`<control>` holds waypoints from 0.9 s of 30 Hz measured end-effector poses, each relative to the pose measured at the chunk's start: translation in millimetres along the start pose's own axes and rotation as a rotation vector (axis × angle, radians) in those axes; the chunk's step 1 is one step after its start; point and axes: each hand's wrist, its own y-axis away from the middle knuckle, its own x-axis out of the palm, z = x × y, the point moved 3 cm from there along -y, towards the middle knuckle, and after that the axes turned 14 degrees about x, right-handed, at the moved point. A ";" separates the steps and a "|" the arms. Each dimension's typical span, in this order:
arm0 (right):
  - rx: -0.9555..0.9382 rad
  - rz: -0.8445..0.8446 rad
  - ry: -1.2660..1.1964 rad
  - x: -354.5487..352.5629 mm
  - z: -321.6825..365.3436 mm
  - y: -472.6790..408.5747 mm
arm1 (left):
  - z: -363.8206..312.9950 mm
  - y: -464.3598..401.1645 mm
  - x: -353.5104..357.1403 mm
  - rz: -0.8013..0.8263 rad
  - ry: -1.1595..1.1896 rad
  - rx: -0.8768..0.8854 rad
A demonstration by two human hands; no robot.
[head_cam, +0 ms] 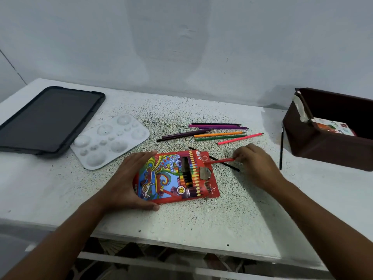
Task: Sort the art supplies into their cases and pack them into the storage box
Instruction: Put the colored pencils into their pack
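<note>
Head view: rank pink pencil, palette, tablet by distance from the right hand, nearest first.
From the right hand:
1. Pink pencil, just beyond it on the table.
2. Palette, across to the left, past the pencil box.
3. Tablet, far left, behind the palette.

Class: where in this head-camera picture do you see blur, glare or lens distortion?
Head view: the right hand pinching the red pencil looks motion-blurred; the white plastic paint palette shows soft highlights; the speckled white table's edge bows, a wide-angle effect.
</note>
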 end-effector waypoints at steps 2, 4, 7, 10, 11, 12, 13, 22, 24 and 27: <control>-0.052 0.067 -0.078 10.7 21.7 2.7 | -1.6 -0.3 -0.3 0.003 0.000 0.011; -0.075 0.131 -0.134 21.3 40.2 5.8 | -4.2 -1.0 -1.3 -0.001 0.000 0.023; -0.064 0.189 -0.198 33.3 59.0 9.5 | -8.0 -1.9 -1.8 -0.013 -0.002 0.044; -0.073 0.174 -0.204 36.9 66.7 9.1 | -8.1 -1.9 -1.0 -0.012 -0.009 0.042; -0.055 0.167 -0.216 35.9 66.7 8.3 | -7.6 -1.8 -0.8 -0.011 -0.010 0.039; -0.041 0.165 -0.222 35.5 66.4 7.7 | -7.1 -1.5 -0.8 -0.012 -0.009 0.037; -0.035 0.161 -0.217 35.2 66.3 7.6 | -6.8 -1.4 -0.8 -0.013 -0.007 0.035; 0.037 0.189 -0.292 36.8 61.6 8.1 | -4.4 0.0 1.0 -0.024 -0.008 0.019; 0.042 0.235 -0.321 34.9 61.7 6.9 | -4.5 -0.2 0.8 -0.023 -0.008 0.023; 0.133 0.284 -0.462 20.8 54.4 -0.5 | -6.5 -1.0 -0.3 -0.023 -0.005 0.029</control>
